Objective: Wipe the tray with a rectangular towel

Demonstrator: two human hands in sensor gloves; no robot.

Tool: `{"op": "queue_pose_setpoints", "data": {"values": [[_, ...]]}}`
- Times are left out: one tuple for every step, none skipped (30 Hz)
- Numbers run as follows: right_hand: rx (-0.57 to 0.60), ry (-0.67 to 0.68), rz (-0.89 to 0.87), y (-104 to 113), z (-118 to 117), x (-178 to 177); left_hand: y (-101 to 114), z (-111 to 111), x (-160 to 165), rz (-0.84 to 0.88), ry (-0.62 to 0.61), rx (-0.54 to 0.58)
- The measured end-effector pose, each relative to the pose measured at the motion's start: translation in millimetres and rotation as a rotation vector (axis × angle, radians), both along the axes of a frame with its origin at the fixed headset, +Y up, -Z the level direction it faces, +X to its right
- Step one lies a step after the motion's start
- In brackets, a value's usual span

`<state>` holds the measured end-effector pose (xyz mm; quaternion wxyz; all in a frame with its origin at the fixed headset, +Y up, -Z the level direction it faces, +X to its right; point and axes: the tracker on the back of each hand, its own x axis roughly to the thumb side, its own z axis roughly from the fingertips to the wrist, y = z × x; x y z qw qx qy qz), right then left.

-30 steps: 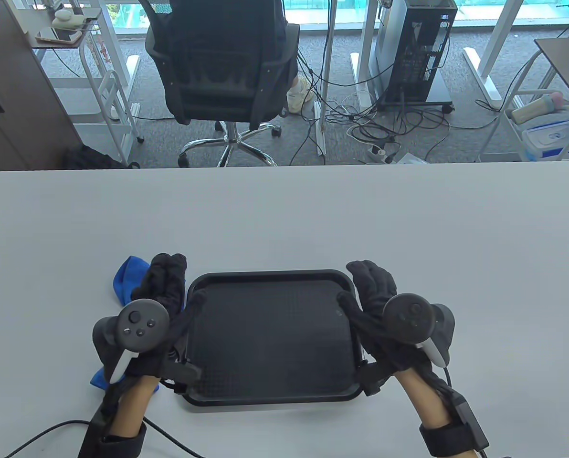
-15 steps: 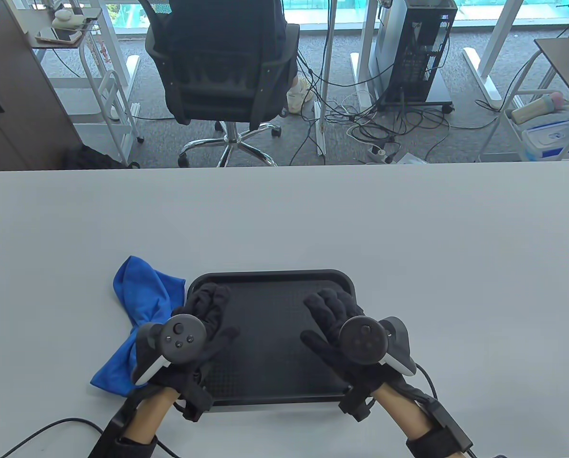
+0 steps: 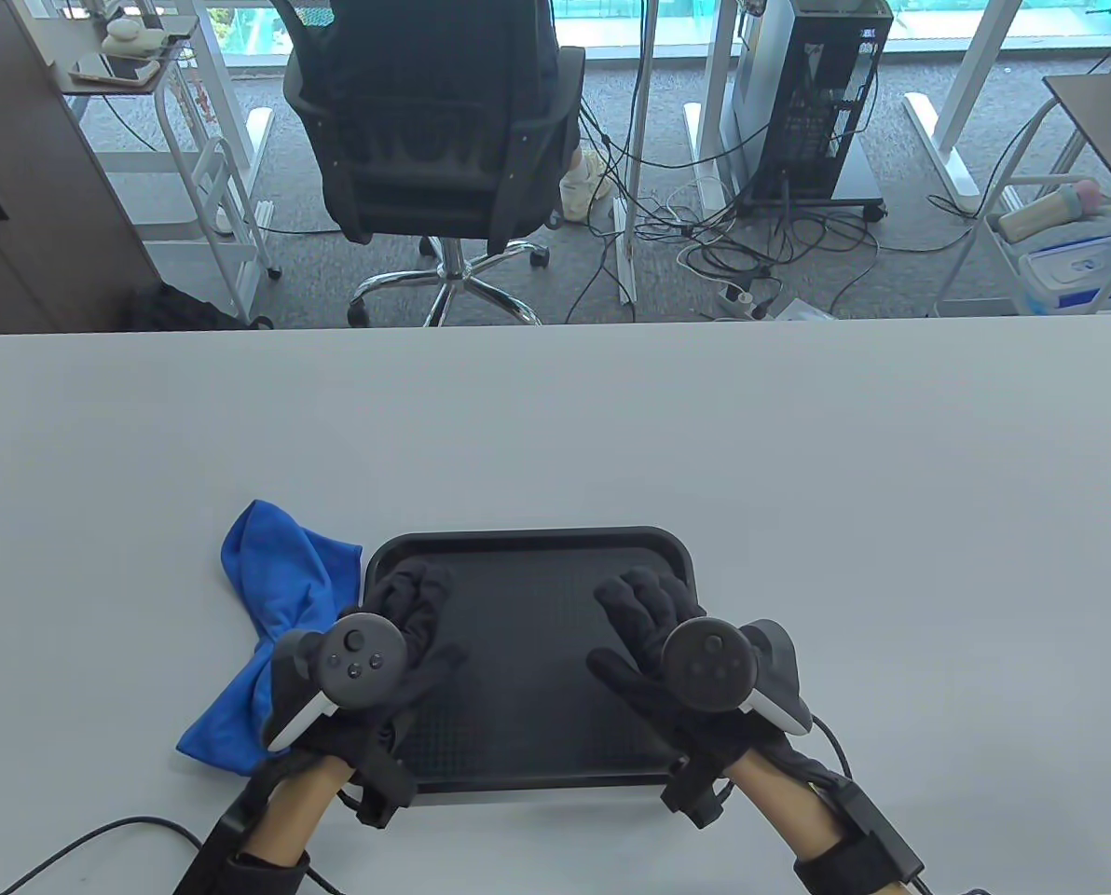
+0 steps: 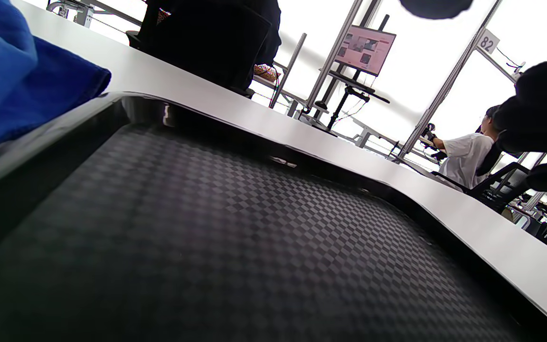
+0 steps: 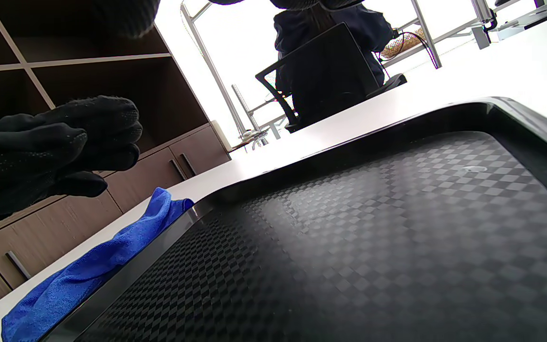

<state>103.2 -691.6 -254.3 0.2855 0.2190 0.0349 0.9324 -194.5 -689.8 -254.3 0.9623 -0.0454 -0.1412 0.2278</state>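
An open-plan office — beyond the white table [image 3: 555, 419] a person sits in a black swivel chair [image 3: 434, 149] at a window-side desk, a tower computer [image 3: 821, 93] on the carpet beside tangled cables [image 3: 751, 252]. A monitor on a stand [image 4: 366, 45] and another seated worker [image 4: 468, 149] — more desks further off.

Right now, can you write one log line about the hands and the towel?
left hand: over tray, empty | right hand: over tray, empty | towel: beside tray, untouched
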Motion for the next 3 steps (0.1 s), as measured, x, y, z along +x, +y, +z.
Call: {"op": "queue_pose_setpoints", "data": {"values": [[-0.001, 0.0, 0.0, 0.0, 0.0, 0.0, -0.3, -0.1, 0.0, -0.001, 0.0, -0.004], [-0.001, 0.0, -0.001, 0.0, 0.0, 0.0, -1.2, -0.4, 0.1, -0.004, 0.0, -0.01], [-0.002, 0.001, -0.001, -0.1, 0.0, 0.1, -1.9, -0.6, 0.1, -0.006, 0.0, -0.013]]}}
